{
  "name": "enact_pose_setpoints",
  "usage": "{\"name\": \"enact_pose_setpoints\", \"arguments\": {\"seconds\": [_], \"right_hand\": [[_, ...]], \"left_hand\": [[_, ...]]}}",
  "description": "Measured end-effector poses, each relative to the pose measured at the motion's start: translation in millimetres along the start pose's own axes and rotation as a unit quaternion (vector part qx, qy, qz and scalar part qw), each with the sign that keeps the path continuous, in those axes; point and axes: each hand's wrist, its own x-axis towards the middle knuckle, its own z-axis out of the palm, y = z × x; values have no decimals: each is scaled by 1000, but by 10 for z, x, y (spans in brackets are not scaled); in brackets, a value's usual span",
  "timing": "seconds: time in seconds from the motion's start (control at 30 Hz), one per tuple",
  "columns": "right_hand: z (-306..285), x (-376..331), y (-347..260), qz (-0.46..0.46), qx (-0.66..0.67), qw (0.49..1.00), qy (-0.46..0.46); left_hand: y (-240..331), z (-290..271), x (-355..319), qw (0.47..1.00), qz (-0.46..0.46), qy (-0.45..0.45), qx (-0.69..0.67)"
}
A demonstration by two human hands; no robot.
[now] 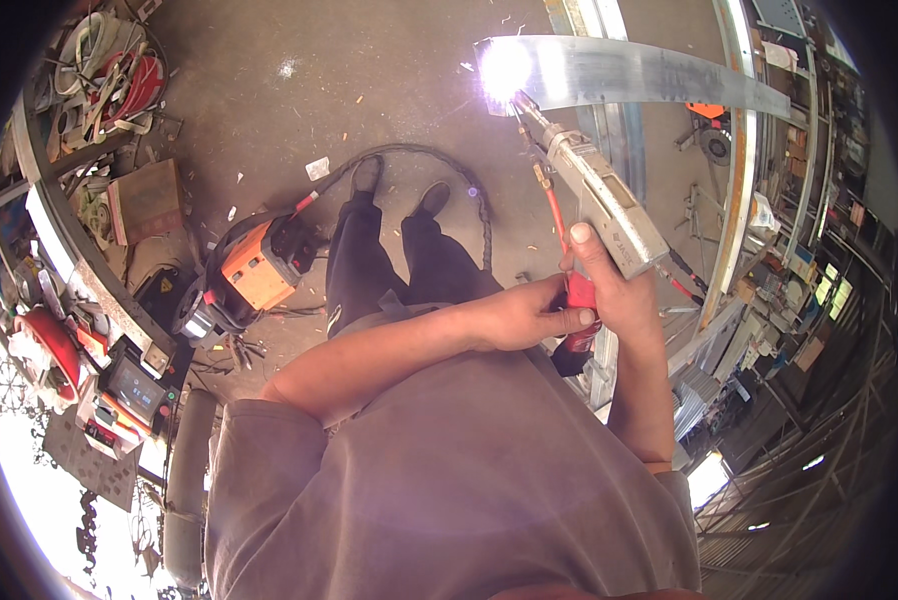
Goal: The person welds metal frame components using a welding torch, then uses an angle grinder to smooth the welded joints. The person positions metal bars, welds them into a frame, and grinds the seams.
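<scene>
My right hand (609, 285) grips the handle of a grey welding gun (599, 195) that points up and away from me. Its nozzle meets the left end of a flat grey metal plate (659, 75), where a bright white flare (504, 65) glows. My left hand (529, 312) is closed around the red lower part of the gun's handle (579, 292), just beside the right hand. A red cable (554, 210) runs along the gun.
An orange and black welding machine (254, 270) sits on the concrete floor at left, its hose (419, 155) looping past my shoes (399, 185). Shelving with clutter lines the left edge; metal frames and racks (739, 200) stand at right. A grey cylinder (184, 480) lies lower left.
</scene>
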Motion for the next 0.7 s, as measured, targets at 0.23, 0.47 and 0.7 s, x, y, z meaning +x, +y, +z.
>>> {"name": "enact_pose_setpoints", "arguments": {"seconds": [0.23,0.47,0.7], "right_hand": [[-11,-21,46,-2,5,1000,-6],[-15,-51,83,-1,12,1000,-9],[-33,-88,95,3,6,1000,-17]], "left_hand": [[-16,0,-5,999,-14,-6,28],[-16,30,-20,999,-31,-7,8],[-69,44,-14,999,-26,-9,17]]}}
